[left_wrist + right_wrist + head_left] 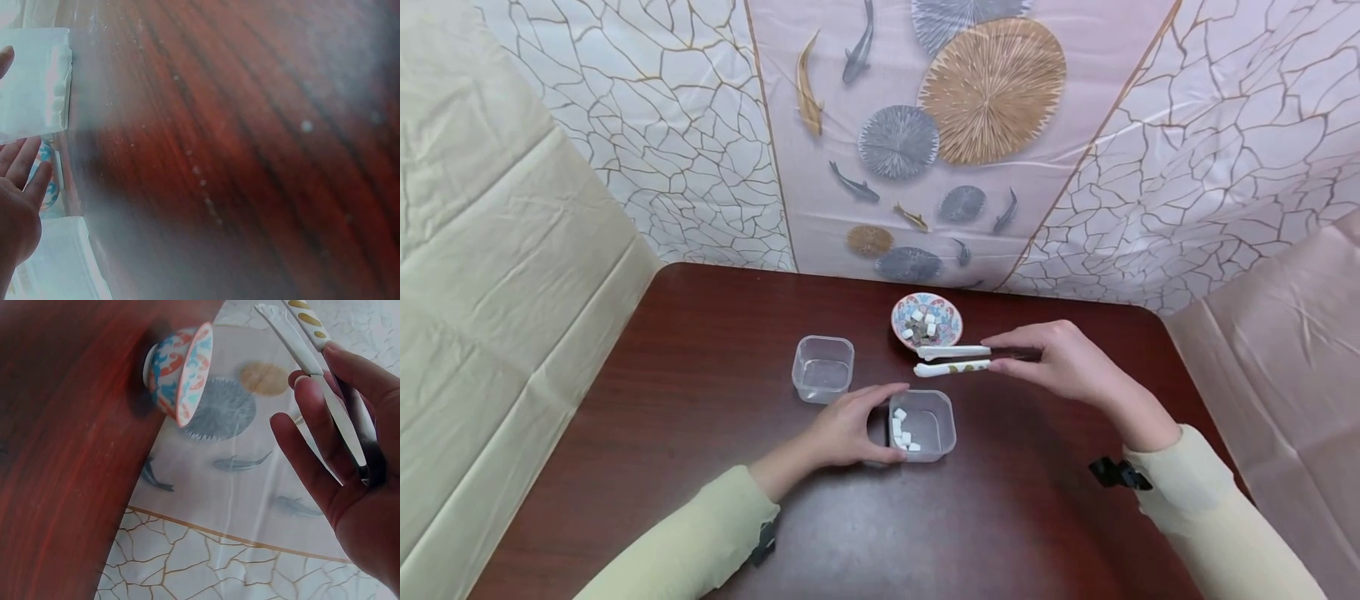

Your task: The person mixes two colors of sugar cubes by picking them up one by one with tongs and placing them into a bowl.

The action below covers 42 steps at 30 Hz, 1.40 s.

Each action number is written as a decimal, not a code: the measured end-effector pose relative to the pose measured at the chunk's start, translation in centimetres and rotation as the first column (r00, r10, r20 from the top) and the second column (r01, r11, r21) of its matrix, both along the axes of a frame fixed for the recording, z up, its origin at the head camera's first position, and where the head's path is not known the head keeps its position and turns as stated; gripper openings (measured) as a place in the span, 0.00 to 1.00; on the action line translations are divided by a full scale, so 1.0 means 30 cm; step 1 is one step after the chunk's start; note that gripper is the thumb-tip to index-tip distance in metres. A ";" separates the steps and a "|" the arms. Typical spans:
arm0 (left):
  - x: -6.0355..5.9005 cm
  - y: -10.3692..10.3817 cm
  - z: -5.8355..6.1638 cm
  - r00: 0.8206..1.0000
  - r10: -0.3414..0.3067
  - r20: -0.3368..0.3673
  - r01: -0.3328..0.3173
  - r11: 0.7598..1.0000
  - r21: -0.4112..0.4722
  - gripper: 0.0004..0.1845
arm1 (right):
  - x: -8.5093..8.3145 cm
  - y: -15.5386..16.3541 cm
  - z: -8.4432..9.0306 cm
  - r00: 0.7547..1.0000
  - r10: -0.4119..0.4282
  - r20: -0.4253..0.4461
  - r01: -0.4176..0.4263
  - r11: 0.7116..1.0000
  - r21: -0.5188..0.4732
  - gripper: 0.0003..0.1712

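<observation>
White tongs [952, 360] pinched in your right hand [1060, 360]: dip straight into the bowl [927, 320], while left hand [850, 429] cups the container [922, 424].

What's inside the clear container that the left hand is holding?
The clear container holds a few white cubes along its left side. The left hand hides its outer left wall.

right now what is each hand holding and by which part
The right hand pinches the tongs at their rear end. The left hand grips the near container by its left side.
</observation>
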<state>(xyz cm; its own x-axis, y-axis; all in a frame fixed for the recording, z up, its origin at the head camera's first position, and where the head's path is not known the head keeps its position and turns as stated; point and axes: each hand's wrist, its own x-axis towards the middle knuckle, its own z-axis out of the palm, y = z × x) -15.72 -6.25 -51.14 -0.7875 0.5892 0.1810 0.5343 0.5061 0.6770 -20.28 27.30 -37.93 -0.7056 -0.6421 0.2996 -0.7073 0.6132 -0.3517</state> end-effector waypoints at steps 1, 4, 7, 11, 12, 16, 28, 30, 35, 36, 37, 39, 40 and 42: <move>0.000 0.000 0.001 1.000 -0.001 -0.002 0.001 1.000 0.001 0.52 | 0.015 0.001 0.002 1.000 0.015 -0.005 -0.015 1.000 -0.006 0.16; 0.001 0.001 0.001 1.000 0.002 -0.006 -0.002 1.000 0.002 0.52 | 0.055 0.000 0.004 0.998 0.059 -0.008 -0.059 0.998 -0.022 0.17; 0.000 0.001 -0.001 1.000 0.006 -0.003 -0.006 1.000 0.001 0.52 | 0.084 -0.005 -0.001 0.996 0.091 0.001 -0.091 0.996 -0.019 0.17; -0.002 0.001 -0.002 1.000 0.008 0.004 -0.008 1.000 -0.005 0.52 | 0.109 -0.014 -0.015 0.995 0.101 0.016 -0.102 0.995 0.015 0.17; -0.001 0.001 -0.001 1.000 0.008 0.005 -0.008 1.000 -0.007 0.52 | 0.114 -0.016 -0.020 0.995 0.101 0.019 -0.102 0.994 0.025 0.17; 0.000 0.000 0.001 1.000 0.009 0.006 -0.009 1.000 -0.014 0.52 | 0.120 -0.029 -0.044 0.993 0.114 0.022 -0.115 0.992 0.055 0.17; -0.002 0.000 -0.004 1.000 0.008 0.005 -0.008 1.000 -0.009 0.51 | 0.107 -0.079 -0.091 0.979 0.205 -0.005 -0.203 0.973 0.109 0.16; -0.003 0.000 -0.006 1.000 0.011 0.005 -0.011 1.000 -0.008 0.51 | 0.107 -0.090 -0.091 0.977 0.214 -0.014 -0.210 0.969 0.129 0.16; -0.003 -0.001 -0.007 1.000 0.012 0.004 -0.012 1.000 -0.011 0.51 | 0.108 -0.111 -0.088 0.980 0.198 -0.015 -0.192 0.963 0.191 0.15; -0.003 -0.001 -0.007 1.000 0.012 0.003 -0.012 1.000 -0.011 0.51 | 0.108 -0.115 -0.088 0.981 0.194 -0.013 -0.187 0.961 0.202 0.14; -0.004 -0.001 -0.007 1.000 0.012 0.003 -0.012 1.000 -0.012 0.51 | 0.108 -0.119 -0.088 0.981 0.192 -0.014 -0.185 0.959 0.213 0.14; -0.004 0.000 -0.008 1.000 0.012 0.004 -0.012 1.000 -0.011 0.51 | 0.109 -0.128 -0.088 0.981 0.193 -0.013 -0.185 0.955 0.230 0.14; -0.004 0.000 -0.008 1.000 0.012 0.003 -0.012 1.000 -0.010 0.51 | 0.108 -0.132 -0.090 0.981 0.195 -0.013 -0.187 0.954 0.236 0.14; -0.004 0.000 -0.009 1.000 0.014 0.005 -0.013 1.000 -0.012 0.51 | 0.108 -0.138 -0.091 0.980 0.199 -0.015 -0.189 0.950 0.250 0.13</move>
